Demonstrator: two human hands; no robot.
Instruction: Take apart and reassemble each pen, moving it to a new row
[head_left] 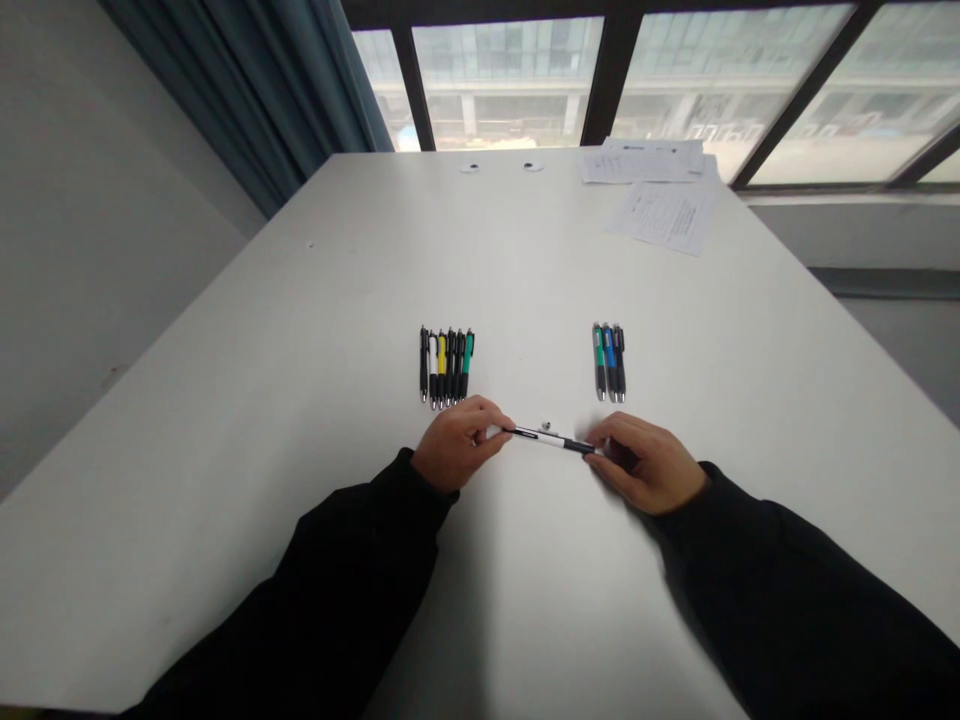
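Note:
Between my two hands a white pen point(551, 440) with a black grip is held nearly level, its right end a little lower. My left hand point(465, 440) pinches the clip end between thumb and fingertips. At the black grip end, the thumb and fingers of my right hand point(645, 460) close on the pen. A small silvery part point(546, 426) lies on the table just behind the pen. Beyond my left hand is a row of several pens point(448, 366) in black, white, yellow and green. Three pens point(609, 362), green, blue and dark, lie beyond my right hand.
The white table point(337, 300) reaches to the window. Printed papers point(660, 190) lie at its far right corner. Two small oval fittings point(532, 167) sit along the far edge. A blue curtain point(262, 90) hangs at the back left.

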